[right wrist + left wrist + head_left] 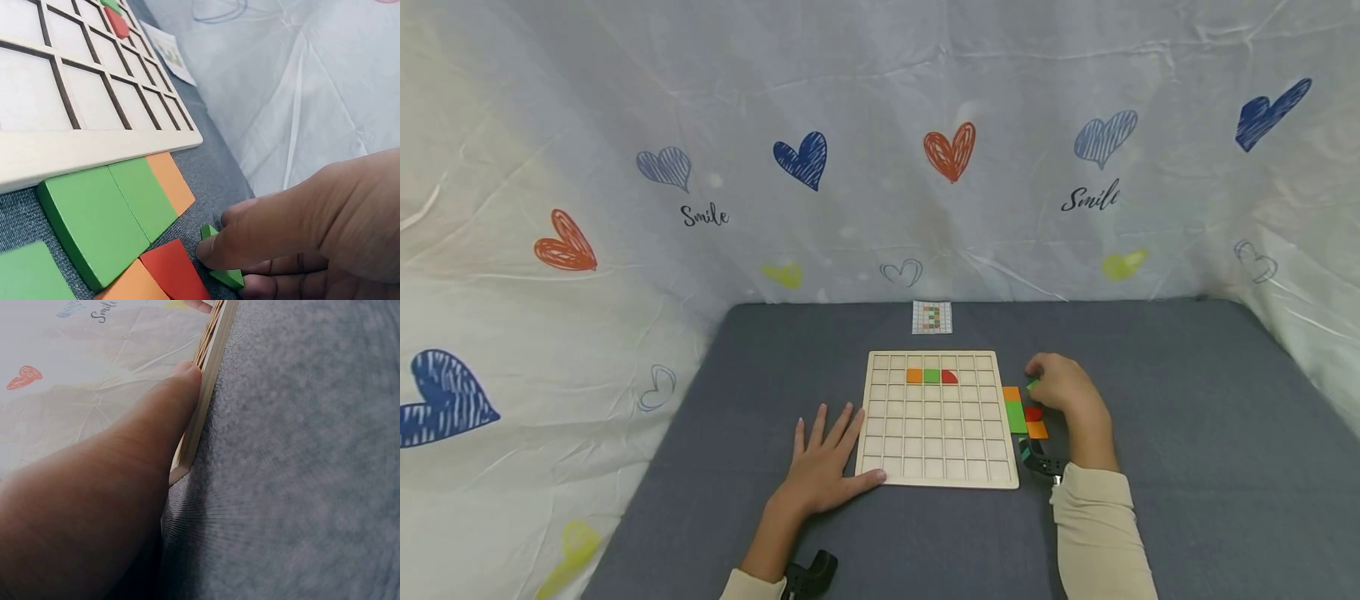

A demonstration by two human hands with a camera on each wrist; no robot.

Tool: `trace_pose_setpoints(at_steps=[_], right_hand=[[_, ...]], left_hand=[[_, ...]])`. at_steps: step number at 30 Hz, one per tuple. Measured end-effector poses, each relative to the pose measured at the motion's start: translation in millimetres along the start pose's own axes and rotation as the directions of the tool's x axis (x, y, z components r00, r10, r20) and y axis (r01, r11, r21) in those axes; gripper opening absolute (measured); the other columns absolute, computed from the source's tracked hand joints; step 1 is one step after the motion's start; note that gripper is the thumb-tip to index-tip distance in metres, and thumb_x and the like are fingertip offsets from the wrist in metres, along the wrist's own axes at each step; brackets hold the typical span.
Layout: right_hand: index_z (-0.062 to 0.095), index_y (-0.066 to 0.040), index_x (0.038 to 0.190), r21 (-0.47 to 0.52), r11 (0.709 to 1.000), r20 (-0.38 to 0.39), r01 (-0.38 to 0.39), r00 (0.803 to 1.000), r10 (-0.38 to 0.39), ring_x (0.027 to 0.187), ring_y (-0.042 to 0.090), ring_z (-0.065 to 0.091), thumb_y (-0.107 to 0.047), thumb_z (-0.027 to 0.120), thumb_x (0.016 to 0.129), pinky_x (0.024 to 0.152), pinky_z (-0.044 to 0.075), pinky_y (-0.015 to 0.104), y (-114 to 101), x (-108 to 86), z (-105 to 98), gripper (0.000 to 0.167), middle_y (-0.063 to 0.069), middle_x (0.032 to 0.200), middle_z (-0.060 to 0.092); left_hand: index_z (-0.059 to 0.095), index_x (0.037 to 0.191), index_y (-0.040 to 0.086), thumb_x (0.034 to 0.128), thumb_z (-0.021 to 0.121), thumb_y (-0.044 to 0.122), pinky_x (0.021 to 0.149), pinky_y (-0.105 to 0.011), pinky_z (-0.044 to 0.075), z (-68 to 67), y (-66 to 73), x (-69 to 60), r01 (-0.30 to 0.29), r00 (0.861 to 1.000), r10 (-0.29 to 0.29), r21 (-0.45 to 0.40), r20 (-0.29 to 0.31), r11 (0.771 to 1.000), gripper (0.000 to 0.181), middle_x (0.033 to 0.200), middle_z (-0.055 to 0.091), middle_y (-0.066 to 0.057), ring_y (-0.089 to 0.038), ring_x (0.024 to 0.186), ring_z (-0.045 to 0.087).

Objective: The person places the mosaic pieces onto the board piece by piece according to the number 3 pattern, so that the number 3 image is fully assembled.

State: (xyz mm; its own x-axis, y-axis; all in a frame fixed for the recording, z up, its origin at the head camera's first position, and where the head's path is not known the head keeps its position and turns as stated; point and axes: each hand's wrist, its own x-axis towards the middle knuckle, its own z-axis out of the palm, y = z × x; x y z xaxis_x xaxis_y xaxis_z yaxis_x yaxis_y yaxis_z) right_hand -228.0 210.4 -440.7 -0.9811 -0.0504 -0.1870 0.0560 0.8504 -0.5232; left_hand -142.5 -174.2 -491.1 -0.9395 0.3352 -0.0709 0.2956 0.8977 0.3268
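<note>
A wooden grid board point(936, 425) lies on the table. In one of its upper rows sit an orange square point(914, 376), a green square point(932, 376) and a red piece with a rounded side point(950, 377). My left hand point(822, 477) rests spread at the board's left side, its thumb on the lower left corner. Right of the board, my right hand point(1066, 390) pinches a small green block point(228, 277) between thumb and fingers; they hide part of its shape. Close by lie green blocks point(94, 219), a red block point(175, 269) and orange blocks point(1037, 430).
A printed card point(932, 317) with a coloured grid pattern lies behind the board. Grey cloth point(1195, 417) covers the table. A white curtain point(865, 83) with hearts hangs behind and at the sides. Each wrist carries a black device point(811, 575).
</note>
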Motion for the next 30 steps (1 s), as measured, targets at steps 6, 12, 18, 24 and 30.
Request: trace_pose_setpoints(at_steps=[6, 12, 18, 24, 30], right_hand=[[0.063, 0.006, 0.113, 0.042, 0.999, -0.005, 0.014, 1.000, -0.014, 0.086, 0.035, 0.054, -0.003, 0.069, 0.083, 0.071, 0.048, 0.047, -0.3, -0.3, -1.9, 0.032, 0.025, 0.105, 0.062], [0.064, 0.004, 0.115, 0.075, 0.997, -0.012, 0.033, 0.999, -0.033, 0.088, 0.036, 0.057, -0.004, 0.068, 0.086, 0.073, 0.050, 0.049, -3.0, -0.1, -0.9, 0.030, 0.023, 0.103, 0.062], [0.066, 0.002, 0.114, 0.086, 0.991, -0.032, 0.104, 0.994, -0.101, 0.102, 0.042, 0.059, -0.002, 0.066, 0.088, 0.082, 0.051, 0.056, -7.1, -1.9, 1.4, 0.027, 0.027, 0.113, 0.062], [0.067, 0.002, 0.116, 0.090, 0.983, -0.043, 0.160, 0.987, -0.157, 0.104, 0.042, 0.057, 0.000, 0.064, 0.089, 0.086, 0.049, 0.058, -7.5, -2.1, 1.7, 0.027, 0.026, 0.114, 0.062], [0.062, 0.002, 0.124, 0.146, 0.966, -0.039, 0.213, 0.977, -0.210, 0.106, 0.039, 0.058, -0.002, 0.064, 0.091, 0.088, 0.050, 0.055, -8.7, -1.1, 3.1, 0.033, 0.022, 0.117, 0.063]], left_hand=[[0.020, 0.163, 0.024, 0.0856, 0.049, 0.081, 0.114, -0.066, -0.008, -0.2, -0.6, 0.7, 0.001, 1.000, -0.001, 0.003, -0.001, 1.000, 0.100, 0.166, 0.015, -0.002, -0.037, 0.151, -0.005], [0.021, 0.163, 0.024, 0.0851, 0.050, 0.081, 0.114, -0.066, -0.008, 0.5, -0.6, 0.3, 0.005, 1.000, -0.005, 0.001, -0.002, 1.000, 0.101, 0.166, 0.015, -0.003, -0.037, 0.151, -0.005], [0.020, 0.162, 0.024, 0.0849, 0.049, 0.082, 0.114, -0.065, -0.008, 0.5, -0.4, -0.4, 0.006, 1.000, -0.006, 0.003, -0.004, 1.000, 0.101, 0.166, 0.015, -0.002, -0.036, 0.152, -0.005], [0.022, 0.162, 0.023, 0.0856, 0.051, 0.080, 0.114, -0.066, -0.007, 0.2, -0.6, -0.7, -0.006, 1.000, 0.006, -0.004, -0.011, 1.000, 0.100, 0.166, 0.017, -0.003, -0.038, 0.151, -0.004], [0.022, 0.162, 0.022, 0.0863, 0.051, 0.079, 0.113, -0.066, -0.006, 0.3, -1.6, -0.5, -0.013, 1.000, 0.013, -0.001, -0.009, 1.000, 0.100, 0.166, 0.017, -0.004, -0.039, 0.151, -0.002]])
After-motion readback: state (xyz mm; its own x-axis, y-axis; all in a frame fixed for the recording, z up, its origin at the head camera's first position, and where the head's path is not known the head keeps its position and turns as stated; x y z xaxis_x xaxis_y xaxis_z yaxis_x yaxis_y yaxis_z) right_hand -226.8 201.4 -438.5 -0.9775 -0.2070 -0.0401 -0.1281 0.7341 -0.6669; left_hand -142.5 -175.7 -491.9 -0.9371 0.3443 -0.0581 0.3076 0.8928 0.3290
